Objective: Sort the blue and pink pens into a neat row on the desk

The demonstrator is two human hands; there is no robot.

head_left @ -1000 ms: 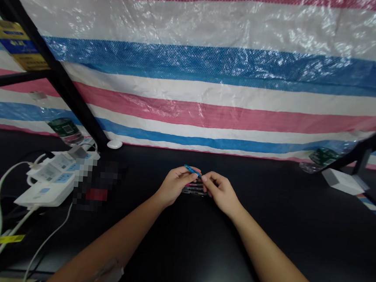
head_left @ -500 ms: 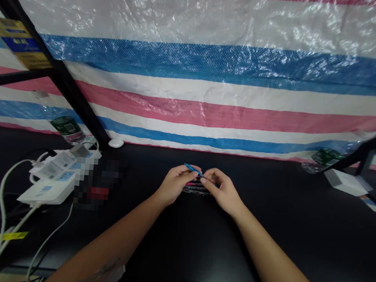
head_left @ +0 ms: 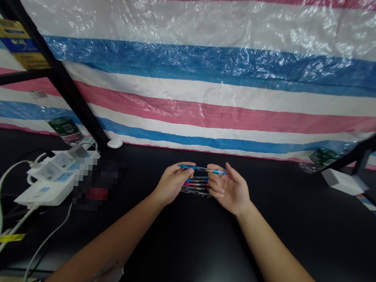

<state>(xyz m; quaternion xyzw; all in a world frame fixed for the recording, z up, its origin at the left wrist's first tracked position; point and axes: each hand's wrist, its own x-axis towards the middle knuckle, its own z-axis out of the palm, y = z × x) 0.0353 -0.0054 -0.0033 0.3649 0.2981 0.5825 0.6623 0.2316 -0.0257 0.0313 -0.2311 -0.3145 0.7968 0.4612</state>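
A blue pen (head_left: 201, 169) is held level above the black table, its left end pinched between the thumb and fingers of my left hand (head_left: 170, 185). My right hand (head_left: 234, 192) is turned partly palm up with thumb and fingers apart. The pen's right end passes in front of its fingers; whether they touch it I cannot tell. Below and nearer to me, several pens (head_left: 196, 185) lie side by side between my hands, among them blue, pink and dark ones. Their ends are partly hidden by my hands.
A white power strip (head_left: 54, 186) with plugs and cables lies at left, near a plastic bottle (head_left: 65, 129) and a small white oval object (head_left: 114, 143). At right are another bottle (head_left: 323, 157) and a white box (head_left: 342, 181). A striped sheet (head_left: 212, 90) hangs behind the black table (head_left: 192, 246).
My right hand has let go of the pen, opened and turned palm up, moving slightly right. The pen has swung from slanted to nearly level in my left hand.
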